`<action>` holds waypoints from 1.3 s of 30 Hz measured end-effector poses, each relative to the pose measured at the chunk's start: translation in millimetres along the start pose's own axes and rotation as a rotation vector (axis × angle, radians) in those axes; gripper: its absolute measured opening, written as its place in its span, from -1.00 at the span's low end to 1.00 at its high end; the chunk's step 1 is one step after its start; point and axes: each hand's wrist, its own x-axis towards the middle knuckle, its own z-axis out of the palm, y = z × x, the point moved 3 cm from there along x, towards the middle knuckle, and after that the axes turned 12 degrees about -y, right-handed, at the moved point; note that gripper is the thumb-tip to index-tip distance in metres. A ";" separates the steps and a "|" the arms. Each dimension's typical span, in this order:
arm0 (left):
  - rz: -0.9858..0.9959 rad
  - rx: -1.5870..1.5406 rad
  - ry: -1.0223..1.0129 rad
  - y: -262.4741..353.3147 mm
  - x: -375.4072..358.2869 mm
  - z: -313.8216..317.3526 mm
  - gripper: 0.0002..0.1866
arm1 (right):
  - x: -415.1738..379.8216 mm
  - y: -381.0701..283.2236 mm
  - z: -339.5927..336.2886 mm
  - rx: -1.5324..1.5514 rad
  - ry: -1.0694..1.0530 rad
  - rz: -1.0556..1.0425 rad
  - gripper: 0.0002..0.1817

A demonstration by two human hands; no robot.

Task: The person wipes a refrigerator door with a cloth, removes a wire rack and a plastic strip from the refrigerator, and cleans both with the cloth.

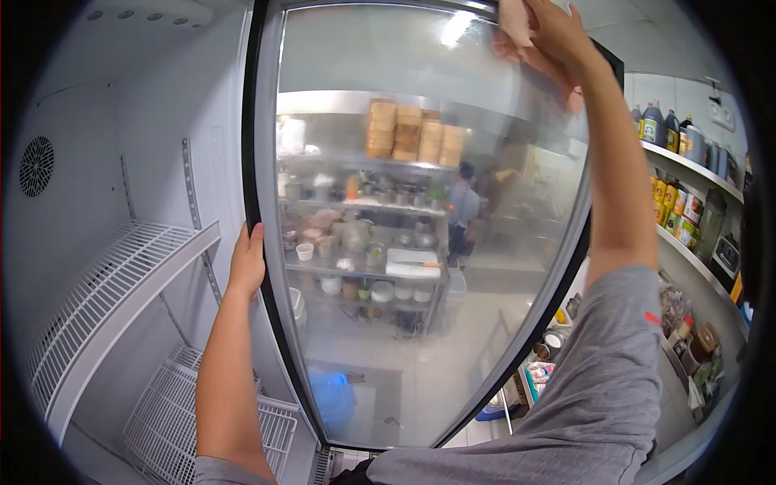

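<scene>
A glass door with a black frame stands open before me, its pane hazy and full of reflections. My left hand is closed around the frame's left edge, thumb up, with the fingers partly hidden. High up at the pane's top right corner, my right hand is bent and closed against the glass. Under its fingers lies a pale, crumpled piece that looks like a cloth. The reflection of that hand and arm shows just below it in the glass.
To the left is the white refrigerator interior with a wire shelf, loose lower racks and a round fan grille. Wall shelves at the right carry bottles and cans. The pane shows bamboo steamers, a stocked rack and another person.
</scene>
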 end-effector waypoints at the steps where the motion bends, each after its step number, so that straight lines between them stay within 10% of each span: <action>1: 0.017 0.007 -0.019 -0.6 1.0 -0.3 -0.47 | -6.6 -37.6 -39.0 0.244 -0.326 0.205 -0.58; 3: 0.035 0.005 -0.049 -2.2 0.8 3.7 -0.44 | -15.1 -49.7 -43.8 0.472 -0.660 0.415 -0.61; 5: -0.007 -0.012 -0.043 -3.5 2.7 3.4 -0.45 | 0.7 -11.6 -6.7 0.525 -0.424 0.457 -0.71; 6: -0.009 -0.054 -0.037 -0.1 1.6 4.5 -0.49 | 15.9 6.1 13.0 -0.071 -0.425 0.133 -0.68; 13: -0.041 -0.091 -0.055 -12.7 5.2 1.5 -0.47 | -0.5 49.8 1.6 -0.132 -0.200 0.012 -0.77; 21: -0.012 -0.027 -0.030 -7.2 1.5 2.9 -0.46 | -41.5 182.0 -15.5 0.318 -0.398 0.113 -0.64; 32: -0.011 -0.072 -0.041 -12.5 5.2 2.5 -0.43 | -77.0 199.3 14.0 1.051 -0.158 0.384 -0.62; 39: -0.026 -0.038 -0.023 -4.6 0.2 4.1 -0.41 | -74.8 214.5 22.9 0.898 -0.072 0.331 -0.64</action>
